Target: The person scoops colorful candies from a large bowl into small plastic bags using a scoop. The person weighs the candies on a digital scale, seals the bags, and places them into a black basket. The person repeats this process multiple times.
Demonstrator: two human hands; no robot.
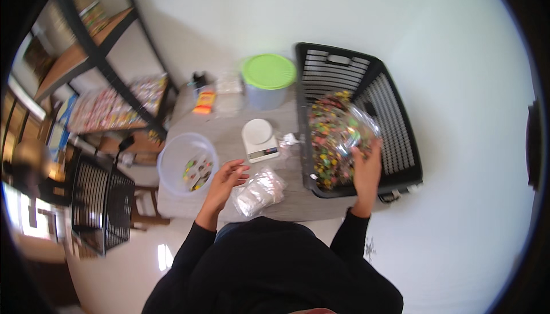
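Note:
My right hand point(367, 170) reaches into a black plastic basket point(304, 155) and grips a clear plastic bag point(363, 122) over many small colourful wrapped pieces point(328, 159). What the bag holds is blurred. Fingers apart and holding nothing, my left hand point(227, 180) hovers between a translucent round tub point(165, 174) and a pile of clear plastic bags point(260, 191) at the table's front edge. A few colourful pieces lie in the tub. Above the pile stands a white kitchen scale point(260, 140) with a round plate and nothing on it.
At the back of the grey table point(227, 135) stand a container with a green lid point(269, 71) and an orange-yellow packet point(204, 101). A metal-framed shelf point(101, 58) with filled packets point(124, 103) rises at the left, above another black basket point(101, 202). A wall borders the table's back.

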